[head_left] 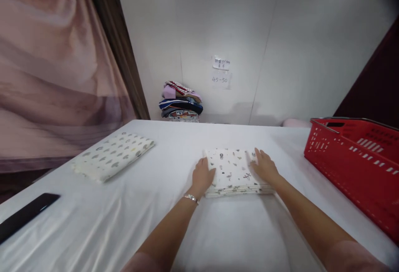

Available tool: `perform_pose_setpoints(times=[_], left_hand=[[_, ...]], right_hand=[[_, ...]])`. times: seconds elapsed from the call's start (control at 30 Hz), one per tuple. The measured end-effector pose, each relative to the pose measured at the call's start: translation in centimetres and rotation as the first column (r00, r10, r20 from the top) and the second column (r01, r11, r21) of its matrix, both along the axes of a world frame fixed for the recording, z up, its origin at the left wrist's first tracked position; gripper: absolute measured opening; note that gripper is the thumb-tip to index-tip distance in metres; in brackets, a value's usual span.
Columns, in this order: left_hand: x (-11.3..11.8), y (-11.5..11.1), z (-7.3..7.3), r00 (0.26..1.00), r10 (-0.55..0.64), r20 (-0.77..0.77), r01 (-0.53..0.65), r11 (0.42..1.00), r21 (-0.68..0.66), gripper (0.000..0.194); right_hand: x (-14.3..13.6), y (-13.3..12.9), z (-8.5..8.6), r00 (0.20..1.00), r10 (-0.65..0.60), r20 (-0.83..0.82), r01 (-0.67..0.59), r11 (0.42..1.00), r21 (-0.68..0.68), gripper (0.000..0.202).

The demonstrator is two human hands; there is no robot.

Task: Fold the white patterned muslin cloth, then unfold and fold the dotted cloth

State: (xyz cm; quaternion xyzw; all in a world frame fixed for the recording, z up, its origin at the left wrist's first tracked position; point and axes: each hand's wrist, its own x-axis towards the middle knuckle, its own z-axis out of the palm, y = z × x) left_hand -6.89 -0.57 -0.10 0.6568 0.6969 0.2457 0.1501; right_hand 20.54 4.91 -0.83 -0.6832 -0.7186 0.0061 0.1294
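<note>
A folded white cloth (232, 170) with small dark printed motifs lies flat on the white-covered table, its stacked layers showing along the near edge. My left hand (202, 176), with a bracelet at the wrist, rests against the cloth's left side, thumb over the top and fingers stretched out. On the opposite side my right hand (264, 167) lies over the right edge, its fingers spread. Neither hand is closed round the cloth. Another folded cloth (116, 153), white with grey hearts, lies apart on the left of the table.
A red plastic basket (349, 168) stands at the right. A flat black object (28, 214) lies at the left edge of the white table cover (149, 222). Behind the table is a pile of folded fabrics (181, 101) against the wall. A pink curtain (62, 77) hangs on the left.
</note>
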Motion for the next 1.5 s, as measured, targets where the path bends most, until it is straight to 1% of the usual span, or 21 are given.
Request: perform_pose_setpoints(times=[0.07,0.13,0.2,0.27,0.33,0.43,0.53,0.63,0.67,0.73,0.8,0.87,1.0,1.1,1.17,1.23,1.27,1.33,1.37,1.43,1.5], left_hand=[[0.6,1.0,0.2,0.997,-0.033,-0.072,0.039,0.996,0.082,0.053],[1.0,2.0,-0.1,0.987,-0.084,-0.134,0.097,0.991,0.091,0.05],[1.0,2.5,-0.9,0.981,-0.124,-0.149,0.131,0.991,0.033,0.049],[0.7,2.6,-1.7,0.984,-0.131,-0.124,0.129,0.991,-0.022,0.05],[0.4,2.4,-2.3,0.987,-0.12,-0.105,0.117,0.993,-0.028,0.05],[0.3,2.2,-2.6,0.988,-0.109,-0.112,0.106,0.994,-0.026,0.05],[0.4,2.2,-2.5,0.983,-0.107,-0.146,0.1,0.994,-0.055,0.052],[0.5,2.4,-2.5,0.977,-0.108,-0.185,0.097,0.993,-0.068,0.053],[0.5,2.4,-2.5,0.976,-0.108,-0.19,0.096,0.993,-0.07,0.053],[0.5,2.4,-2.4,0.977,-0.106,-0.185,0.093,0.992,-0.081,0.053],[0.5,2.4,-2.3,0.978,-0.103,-0.18,0.089,0.992,-0.084,0.053],[0.4,2.3,-2.2,0.978,-0.106,-0.181,0.095,0.993,-0.067,0.052],[0.4,2.2,-2.2,0.977,-0.118,-0.176,0.112,0.993,-0.044,0.05],[0.5,2.3,-2.2,0.981,-0.12,-0.151,0.117,0.993,-0.032,0.048],[0.4,2.5,-2.2,0.987,-0.128,-0.094,0.127,0.992,-0.025,0.048],[0.0,2.8,-2.1,0.989,-0.142,0.033,0.144,0.989,-0.045,0.048],[-0.3,2.9,-2.1,0.982,-0.145,0.123,0.153,0.987,-0.059,0.049],[-1.0,2.8,-2.1,0.948,-0.139,0.285,0.168,0.983,-0.078,0.05],[-1.3,2.5,-2.2,0.93,-0.135,0.342,0.17,0.983,-0.075,0.05],[-2.2,1.4,-2.5,0.907,-0.135,0.398,0.167,0.985,-0.046,0.049],[-2.9,-0.3,-3.0,0.876,-0.166,0.454,0.178,0.984,0.017,0.045]], right_hand=[[-1.3,0.1,0.1,0.989,0.14,0.047,-0.143,0.987,0.075,0.062],[-2.2,0.3,-0.3,0.976,0.209,0.069,-0.211,0.977,0.034,0.059],[-2.5,0.4,-1.2,0.975,0.204,0.084,-0.199,0.978,-0.063,0.056],[-2.3,0.5,-2.2,0.979,0.181,0.095,-0.168,0.977,-0.132,0.055],[-2.1,0.6,-3.0,0.979,0.174,0.106,-0.158,0.977,-0.146,0.055],[-1.9,0.6,-3.4,0.978,0.17,0.122,-0.151,0.977,-0.152,0.056],[-1.9,0.7,-3.1,0.978,0.154,0.14,-0.128,0.975,-0.182,0.056],[-2.3,1.3,-2.0,0.978,0.157,0.135,-0.124,0.966,-0.227,0.056],[-2.4,1.6,-1.5,0.979,0.157,0.129,-0.126,0.967,-0.222,0.056],[-2.7,2.4,-0.6,0.981,0.149,0.122,-0.128,0.978,-0.165,0.057],[-2.9,3.3,-0.2,0.984,0.127,0.124,-0.116,0.989,-0.093,0.058],[-2.8,3.8,-0.6,0.986,0.107,0.124,-0.096,0.991,-0.088,0.059],[-2.1,4.1,-2.2,0.991,0.083,0.108,-0.065,0.984,-0.163,0.058],[-2.0,3.9,-2.0,0.992,0.088,0.094,-0.07,0.981,-0.183,0.057],[-2.4,3.4,-1.1,0.993,0.088,0.08,-0.071,0.979,-0.19,0.053],[-3.1,2.3,-0.2,0.994,0.099,0.04,-0.091,0.983,-0.162,0.048],[-3.6,1.5,0.1,0.993,0.122,-0.002,-0.121,0.983,-0.138,0.045],[-4.7,-0.8,0.3,0.966,0.218,-0.141,-0.23,0.97,-0.081,0.041],[-5.3,-2.0,0.3,0.932,0.284,-0.227,-0.302,0.952,-0.048,0.038],[-6.3,-4.5,0.3,0.827,0.416,-0.377,-0.441,0.897,0.024,0.031],[-7.2,-6.5,0.3,0.731,0.514,-0.449,-0.537,0.839,0.087,0.024]])
